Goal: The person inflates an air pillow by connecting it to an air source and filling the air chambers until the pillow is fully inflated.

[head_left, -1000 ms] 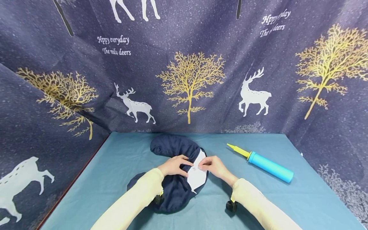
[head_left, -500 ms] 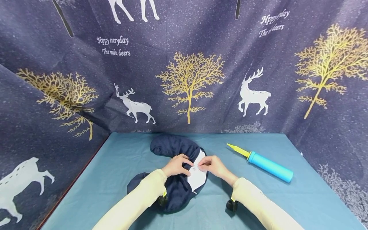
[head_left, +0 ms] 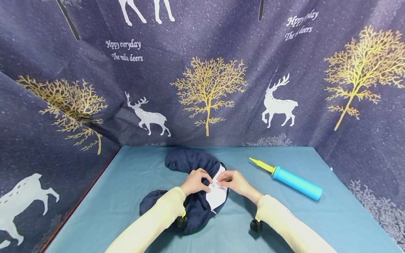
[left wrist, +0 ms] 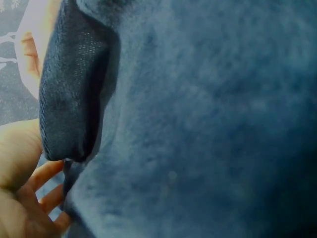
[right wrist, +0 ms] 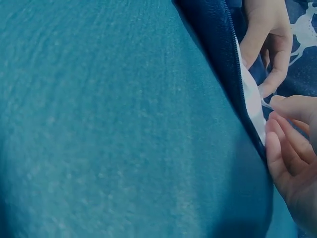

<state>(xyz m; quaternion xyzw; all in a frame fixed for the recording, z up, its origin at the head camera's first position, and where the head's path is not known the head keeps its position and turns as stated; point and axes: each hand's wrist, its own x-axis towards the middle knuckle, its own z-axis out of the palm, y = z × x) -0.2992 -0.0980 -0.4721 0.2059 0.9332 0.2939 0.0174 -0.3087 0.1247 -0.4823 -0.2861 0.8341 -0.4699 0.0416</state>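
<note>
A navy U-shaped neck pillow [head_left: 190, 160] lies on the table, its cover unzipped along the outer curve. White inner bladder [head_left: 217, 196] shows through the opening. My left hand [head_left: 197, 182] pinches the bladder's white material from the left, thumb and forefinger near a small clear-white valve [head_left: 215, 184]. From the right, my right hand [head_left: 235, 182] pinches at that valve, fingertips almost meeting the left ones. Beside both hands in the right wrist view runs the open zipper edge [right wrist: 237, 64]. In the left wrist view, a cover fold [left wrist: 74, 99] hides the left fingertips.
A blue hand pump [head_left: 297, 182] with a yellow nozzle [head_left: 262, 165] lies to the right of the pillow. Dark patterned cloth [head_left: 152, 70] hangs behind and beside the blue-green table [head_left: 133, 158].
My left hand has shifted slightly right, its fingertips closer to the right hand at the valve. The right hand stays nearly in place. Pillow and pump have not moved.
</note>
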